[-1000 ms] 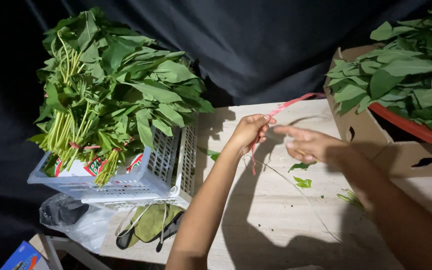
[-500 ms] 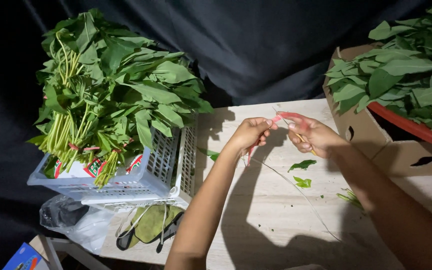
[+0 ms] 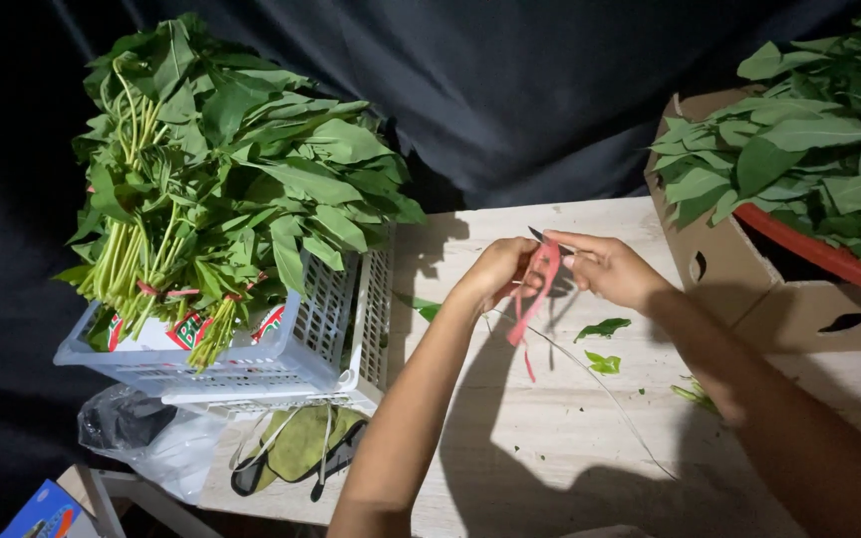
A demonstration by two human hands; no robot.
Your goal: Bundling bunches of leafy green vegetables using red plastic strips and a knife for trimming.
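Head view, left hand (image 3: 495, 274) and right hand (image 3: 605, 267) both pinching 1 red tie strip (image 3: 532, 299) over wooden table (image 3: 570, 428), white basket (image 3: 281, 364) of bundled greens (image 3: 221, 169) left, loose leaves (image 3: 602, 344) below hands.

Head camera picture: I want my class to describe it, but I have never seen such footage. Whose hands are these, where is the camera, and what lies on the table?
The camera sits on a person's head and looks down, so both bare arms are that person's own. The left hand and right hand meet over a pale wooden table, both pinching a thin red plastic band. On the left stands a white slatted plastic basket piled with bundled leafy green stalks. On the right, a brown cardboard box carries more loose greens. Two torn green leaf scraps lie below the hands.
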